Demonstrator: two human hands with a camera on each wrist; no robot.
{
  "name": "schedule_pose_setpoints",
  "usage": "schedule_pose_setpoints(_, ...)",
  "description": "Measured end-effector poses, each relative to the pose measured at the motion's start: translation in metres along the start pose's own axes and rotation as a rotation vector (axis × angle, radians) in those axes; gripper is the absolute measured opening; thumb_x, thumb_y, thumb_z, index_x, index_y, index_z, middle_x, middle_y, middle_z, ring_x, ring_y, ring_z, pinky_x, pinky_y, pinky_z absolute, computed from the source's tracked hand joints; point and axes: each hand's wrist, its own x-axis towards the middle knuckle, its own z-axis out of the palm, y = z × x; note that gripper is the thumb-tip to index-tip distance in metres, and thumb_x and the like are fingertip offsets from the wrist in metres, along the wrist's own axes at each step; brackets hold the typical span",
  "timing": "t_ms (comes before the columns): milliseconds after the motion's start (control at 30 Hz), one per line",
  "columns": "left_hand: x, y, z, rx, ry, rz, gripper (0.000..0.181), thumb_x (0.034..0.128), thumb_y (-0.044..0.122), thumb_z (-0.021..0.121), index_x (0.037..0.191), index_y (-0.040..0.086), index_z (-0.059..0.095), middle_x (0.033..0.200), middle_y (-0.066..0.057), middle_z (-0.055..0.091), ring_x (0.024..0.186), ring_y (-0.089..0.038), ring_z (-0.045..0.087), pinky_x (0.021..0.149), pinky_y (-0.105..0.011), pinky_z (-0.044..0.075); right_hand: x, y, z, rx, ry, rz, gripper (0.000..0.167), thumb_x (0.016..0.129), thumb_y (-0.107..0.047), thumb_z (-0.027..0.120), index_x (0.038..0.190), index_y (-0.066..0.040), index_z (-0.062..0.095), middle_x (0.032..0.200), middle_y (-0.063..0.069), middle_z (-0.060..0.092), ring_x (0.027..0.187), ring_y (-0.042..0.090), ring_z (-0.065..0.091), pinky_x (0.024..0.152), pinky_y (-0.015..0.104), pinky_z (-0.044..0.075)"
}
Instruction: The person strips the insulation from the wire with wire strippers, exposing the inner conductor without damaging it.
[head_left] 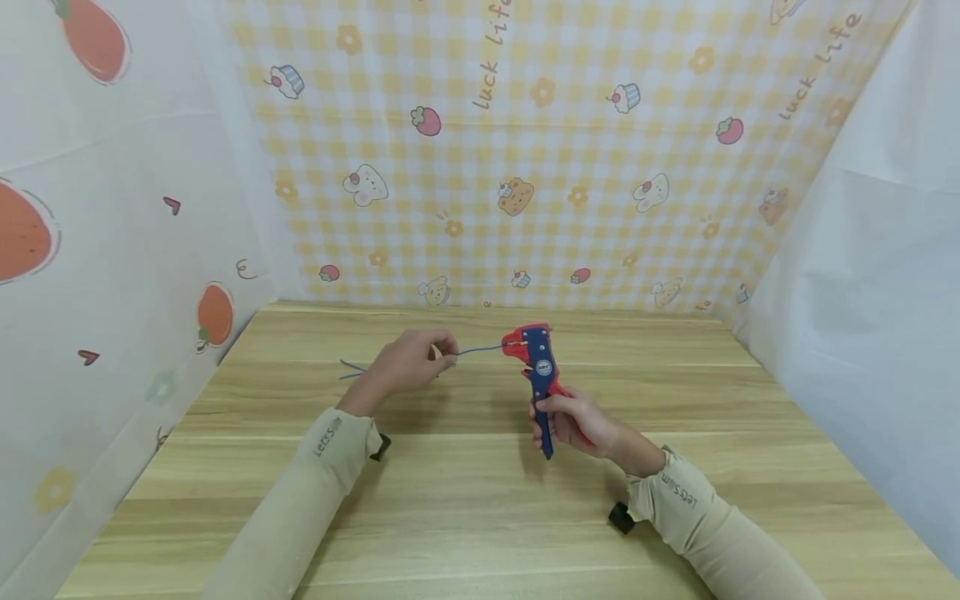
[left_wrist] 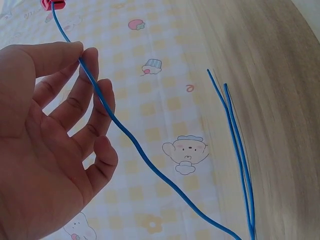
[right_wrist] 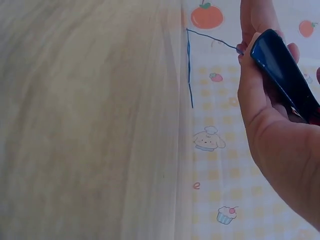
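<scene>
Between thumb and index finger, my left hand [head_left: 412, 360] pinches a blue wire [head_left: 480, 349]. The wire's far end reaches the red jaws of a blue-and-red wire stripper [head_left: 542, 367]; how deep it sits inside cannot be made out. My right hand [head_left: 581, 421] grips the stripper by its handles, head upward, above the table. In the left wrist view, the pinched wire [left_wrist: 150, 164] runs down past the palm. The right wrist view shows the stripper's blue handle [right_wrist: 282, 75] in the right hand [right_wrist: 280, 132], with the jaws hidden.
More blue wire [left_wrist: 234, 135] lies on the wooden table [head_left: 465, 517], to the left of and behind the left hand. A yellow checked cloth [head_left: 480, 233] hangs along the table's back edge. Pale cloths [head_left: 862, 317] hang at both sides. A dark device is strapped at each wrist.
</scene>
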Motion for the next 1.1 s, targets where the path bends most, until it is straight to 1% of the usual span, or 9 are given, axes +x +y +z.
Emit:
schedule_pose_setpoints(167, 0.001, 0.0, 0.0, -0.003, -0.001, -0.007, 0.007, 0.0993, 0.023, 0.061, 0.098, 0.02, 0.067, 0.086, 0.005, 0.066, 0.073, -0.013, 0.06, 0.058, -0.032, 0.048, 0.001, 0.001, 0.001, 0.015, -0.027, -0.018, 0.016, 0.097, -0.009, 0.04, 0.101, -0.006, 0.055, 0.084, 0.003, 0.063, 0.077, 0.018, 0.064, 0.081, 0.036, 0.055)
schedule_pose_setpoints(267, 0.002, 0.001, 0.0, -0.01, -0.005, -0.01, 0.008, 0.0995, 0.024, 0.06, 0.098, 0.02, 0.067, 0.087, 0.004, 0.066, 0.072, -0.013, 0.06, 0.058, -0.032, 0.048, 0.002, 0.001, 0.001, 0.029, -0.035, -0.023, 0.017, 0.096, -0.009, 0.039, 0.101, -0.008, 0.055, 0.084, 0.003, 0.06, 0.075, 0.017, 0.061, 0.079, 0.035, 0.054)
schedule_pose_setpoints(367, 0.002, 0.0, 0.0, -0.012, -0.007, -0.008, 0.008, 0.0995, 0.024, 0.06, 0.098, 0.02, 0.067, 0.087, 0.005, 0.066, 0.072, -0.013, 0.061, 0.059, -0.032, 0.048, 0.002, 0.002, 0.001, 0.046, -0.037, -0.02, 0.015, 0.096, -0.009, 0.039, 0.101, -0.007, 0.053, 0.082, 0.002, 0.057, 0.073, 0.017, 0.058, 0.075, 0.033, 0.052)
schedule_pose_setpoints(433, 0.002, 0.0, 0.0, -0.011, -0.007, -0.001, 0.008, 0.0995, 0.024, 0.06, 0.098, 0.02, 0.067, 0.087, 0.005, 0.066, 0.072, -0.012, 0.061, 0.059, -0.032, 0.048, 0.002, 0.002, 0.002, 0.057, -0.035, -0.015, 0.014, 0.096, -0.008, 0.039, 0.1, -0.007, 0.053, 0.081, 0.002, 0.054, 0.071, 0.016, 0.056, 0.074, 0.032, 0.051)
schedule_pose_setpoints(600, 0.002, -0.001, 0.0, -0.012, -0.008, 0.021, 0.007, 0.0993, 0.022, 0.061, 0.098, 0.019, 0.067, 0.089, 0.001, 0.067, 0.075, -0.013, 0.06, 0.06, -0.031, 0.048, 0.0, 0.004, 0.003, 0.061, -0.045, 0.007, 0.015, 0.096, -0.009, 0.038, 0.098, -0.008, 0.053, 0.078, 0.001, 0.049, 0.067, 0.016, 0.051, 0.074, 0.033, 0.05)
schedule_pose_setpoints(700, 0.001, -0.001, 0.0, -0.013, -0.01, 0.028, 0.007, 0.0991, 0.022, 0.061, 0.098, 0.019, 0.067, 0.09, -0.001, 0.068, 0.077, -0.014, 0.06, 0.06, -0.031, 0.048, 0.0, 0.005, 0.004, 0.074, -0.051, 0.012, 0.016, 0.096, -0.008, 0.036, 0.097, -0.008, 0.052, 0.077, 0.001, 0.046, 0.066, 0.015, 0.048, 0.073, 0.033, 0.049)
schedule_pose_setpoints(867, 0.001, -0.001, 0.001, 0.0, -0.009, 0.031, 0.007, 0.0993, 0.023, 0.061, 0.098, 0.019, 0.067, 0.09, 0.001, 0.067, 0.079, -0.014, 0.06, 0.061, -0.031, 0.047, 0.0, 0.006, 0.007, 0.108, -0.018, 0.023, 0.015, 0.096, -0.006, 0.037, 0.094, -0.009, 0.052, 0.075, 0.001, 0.044, 0.064, 0.015, 0.045, 0.065, 0.031, 0.047)
schedule_pose_setpoints(1000, -0.001, 0.001, 0.001, 0.005, -0.009, 0.022, 0.007, 0.0993, 0.023, 0.061, 0.098, 0.02, 0.067, 0.089, 0.004, 0.066, 0.079, -0.014, 0.059, 0.06, -0.031, 0.047, 0.0, 0.007, 0.01, 0.126, 0.006, 0.039, 0.015, 0.097, -0.004, 0.039, 0.093, -0.009, 0.052, 0.074, 0.001, 0.045, 0.063, 0.015, 0.046, 0.063, 0.03, 0.048)
schedule_pose_setpoints(1100, -0.002, 0.003, 0.0, 0.002, -0.01, 0.015, 0.007, 0.0992, 0.023, 0.061, 0.098, 0.019, 0.067, 0.09, 0.004, 0.066, 0.08, -0.014, 0.059, 0.06, -0.032, 0.047, 0.0, 0.007, 0.011, 0.138, 0.002, 0.037, 0.017, 0.097, -0.002, 0.038, 0.093, -0.009, 0.052, 0.074, 0.001, 0.045, 0.063, 0.015, 0.047, 0.063, 0.03, 0.049)
